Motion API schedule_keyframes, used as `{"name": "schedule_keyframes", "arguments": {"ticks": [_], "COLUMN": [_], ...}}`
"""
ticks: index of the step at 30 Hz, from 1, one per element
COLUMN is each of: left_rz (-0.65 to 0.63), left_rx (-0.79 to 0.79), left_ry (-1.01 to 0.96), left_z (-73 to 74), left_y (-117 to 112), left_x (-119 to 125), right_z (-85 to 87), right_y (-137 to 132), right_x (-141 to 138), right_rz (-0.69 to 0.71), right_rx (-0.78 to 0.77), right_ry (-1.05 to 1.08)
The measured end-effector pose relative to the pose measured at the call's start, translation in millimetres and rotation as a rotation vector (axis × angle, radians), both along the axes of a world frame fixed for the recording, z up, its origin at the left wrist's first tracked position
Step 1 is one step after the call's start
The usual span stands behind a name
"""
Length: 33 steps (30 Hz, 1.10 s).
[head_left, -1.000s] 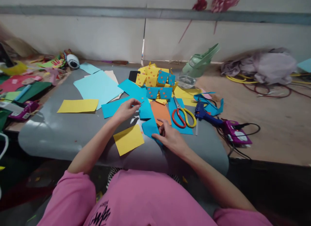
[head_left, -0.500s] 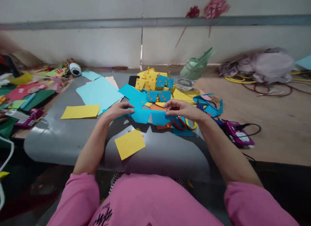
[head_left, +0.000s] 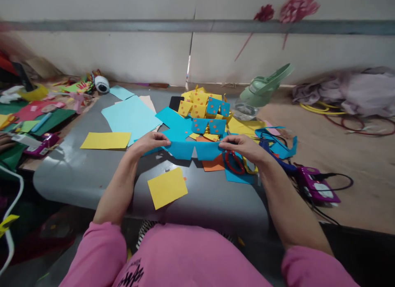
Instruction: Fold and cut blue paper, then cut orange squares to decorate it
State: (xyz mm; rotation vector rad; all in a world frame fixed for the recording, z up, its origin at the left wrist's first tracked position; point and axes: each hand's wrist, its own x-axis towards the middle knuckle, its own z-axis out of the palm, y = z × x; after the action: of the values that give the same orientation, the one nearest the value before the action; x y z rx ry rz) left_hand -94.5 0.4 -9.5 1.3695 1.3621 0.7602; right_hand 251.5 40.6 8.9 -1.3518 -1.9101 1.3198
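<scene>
Between my two hands a pair of blue paper glasses [head_left: 182, 150], with a notch at the middle of the lower edge, is held up above the table. My left hand [head_left: 152, 142] pinches its left end. At the right end, my right hand [head_left: 240, 146] has thumb and fingers closed on the paper. Just behind lie blue glasses with orange dots [head_left: 209, 126] and a pile of yellow dotted glasses [head_left: 197, 104]. Scissors [head_left: 236, 163] with red and yellow handles rest below my right hand, by an orange paper piece [head_left: 213, 163].
Yellow paper pieces [head_left: 168, 188] and light blue sheets [head_left: 132, 118] lie on the grey mat [head_left: 92, 184]. At right are a purple device [head_left: 317, 186] with a black cable and a green container [head_left: 262, 89]. Another person's hand [head_left: 5, 140] shows at the far left edge.
The view has shifted, so the table's things sit slightly farther right. The blue glasses are now stretched straighter between my hands, with my right hand at their outer end.
</scene>
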Motion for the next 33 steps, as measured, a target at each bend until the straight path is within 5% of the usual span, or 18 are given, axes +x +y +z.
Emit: {"name": "schedule_keyframes", "arguments": {"ticks": [7, 10, 16, 33], "left_rz": [0.252, 0.211, 0.052, 0.085], "left_rx": [-0.002, -0.056, -0.133, -0.203], "left_ry": [-0.451, -0.567, -0.544, -0.588], "left_z": [-9.3, -12.6, -14.2, -19.5], "left_y": [4, 4, -6, -6], "left_x": [-6, 9, 40, 42], "right_z": [-8.0, -10.8, -15.8, -21.9], "right_y": [1, -3, -11, -9], "right_x": [2, -8, -23, -23], "right_rz": [-0.217, -0.247, -0.233, -0.229], "right_rx": [-0.051, -0.039, -0.005, 0.011], "right_ry": [0.231, 0.303, 0.285, 0.203]}}
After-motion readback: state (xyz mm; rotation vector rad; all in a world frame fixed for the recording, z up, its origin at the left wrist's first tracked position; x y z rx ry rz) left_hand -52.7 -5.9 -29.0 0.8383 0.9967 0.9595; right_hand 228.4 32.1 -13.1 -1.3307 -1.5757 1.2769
